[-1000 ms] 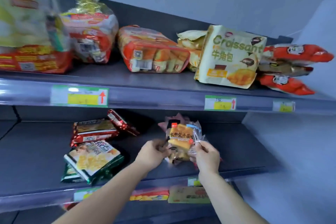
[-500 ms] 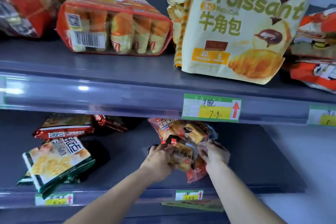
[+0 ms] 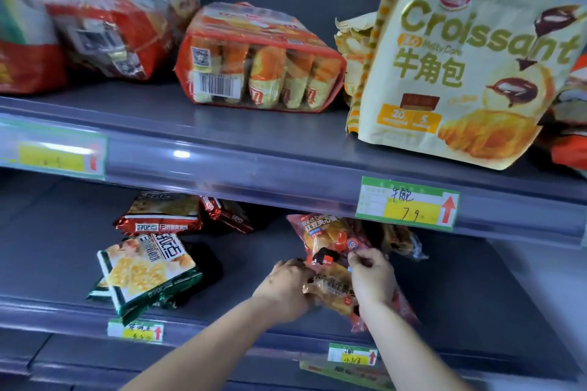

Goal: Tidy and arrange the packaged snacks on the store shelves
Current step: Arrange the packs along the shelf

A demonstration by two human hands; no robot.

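Both hands work on the lower shelf [image 3: 476,311]. My left hand [image 3: 286,286] and my right hand [image 3: 371,276] grip a small clear pack of layered cake [image 3: 330,292] from either side, low over the shelf. Under and behind that pack lies a pink red-bean bread packet [image 3: 327,235]. Left of my hands a green-edged cracker pack [image 3: 146,267] leans over the shelf front, with red foil packs [image 3: 158,216] behind it. On the upper shelf [image 3: 254,149] stand a yellow croissant bag [image 3: 457,73] and an orange multipack [image 3: 257,63].
Price tags sit on the shelf rails, one [image 3: 406,203] under the croissant bag and one [image 3: 352,355] below my hands. More red and orange bags [image 3: 108,25] crowd the upper left. Orange packs [image 3: 571,124] stick out at the far right.
The camera has moved closer to the shelves. Both hands have lowered the small cake pack onto the pink bread packet on the lower shelf, still holding it.
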